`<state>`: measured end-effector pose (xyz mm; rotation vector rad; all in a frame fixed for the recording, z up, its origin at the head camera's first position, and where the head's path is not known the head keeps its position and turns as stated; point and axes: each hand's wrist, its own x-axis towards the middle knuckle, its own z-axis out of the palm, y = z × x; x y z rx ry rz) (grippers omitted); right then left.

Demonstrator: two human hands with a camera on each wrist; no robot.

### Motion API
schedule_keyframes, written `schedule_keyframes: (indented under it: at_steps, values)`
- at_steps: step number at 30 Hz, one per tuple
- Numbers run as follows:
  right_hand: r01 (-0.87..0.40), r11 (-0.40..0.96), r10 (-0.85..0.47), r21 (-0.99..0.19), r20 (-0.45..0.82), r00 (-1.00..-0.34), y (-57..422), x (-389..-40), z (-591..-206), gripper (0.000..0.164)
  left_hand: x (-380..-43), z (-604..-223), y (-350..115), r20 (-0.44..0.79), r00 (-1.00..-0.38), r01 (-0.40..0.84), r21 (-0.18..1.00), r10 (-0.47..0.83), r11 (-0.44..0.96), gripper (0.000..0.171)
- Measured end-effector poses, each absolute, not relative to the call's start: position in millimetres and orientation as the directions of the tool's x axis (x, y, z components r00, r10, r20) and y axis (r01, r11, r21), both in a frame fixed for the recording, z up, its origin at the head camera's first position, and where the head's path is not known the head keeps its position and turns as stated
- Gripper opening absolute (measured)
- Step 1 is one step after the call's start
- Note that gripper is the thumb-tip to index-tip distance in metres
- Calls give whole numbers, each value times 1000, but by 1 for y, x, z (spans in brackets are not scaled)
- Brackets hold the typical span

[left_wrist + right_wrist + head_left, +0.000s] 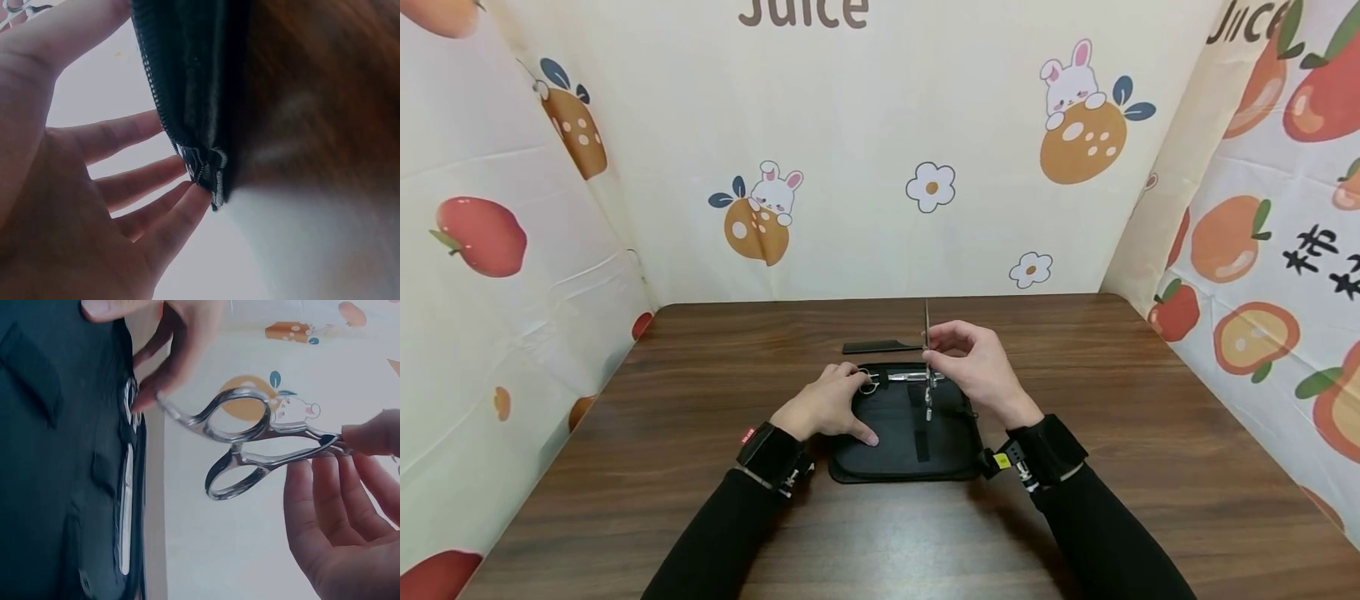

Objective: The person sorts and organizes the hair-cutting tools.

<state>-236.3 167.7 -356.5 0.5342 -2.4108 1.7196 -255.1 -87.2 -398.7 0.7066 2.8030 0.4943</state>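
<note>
I inspect from the near side outward, taking the black case (880, 465) as reference; it lies flat on the wood table (737, 350). At the case's left edge I note the left hand (829, 402), fingers spread and fairly straight, pressing on the edge without closing round anything, thumb resting on top. Above the case's far half, the right hand (979, 367) pinches silver scissors (269, 425) between thumb and fingers — blades upward, finger rings downward. Along the case's far edge, second scissors (127, 512) sit lengthwise under a loop, rings beside the left fingertips; whether these touch I cannot tell. Just beyond the case lies a dark comb-like tool (876, 347); farther back hangs a fruit-print curtain (850, 100). Hazards, in my judgement: the pinch covers only where the shanks meet, so a slack hold could let the scissors swing or drop onto the case; the projecting finger rest could snag the strap (919, 429) if lowered askew; reduced left-hand pressure could let the case slide.
</note>
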Motion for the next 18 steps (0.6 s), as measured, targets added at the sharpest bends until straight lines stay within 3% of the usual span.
schedule_keyframes:
  at_steps: [11,18]
  values:
    - [-442,488,-335,-752,306,-891,181,-251,-348,23,-256,-395,-81,-139,-876,398,334,462,855,94]
    - [-465,581,-421,-668,243,-874,184,-257,-345,22,-257,-398,-81,-146,-875,395,336,462,855,94]
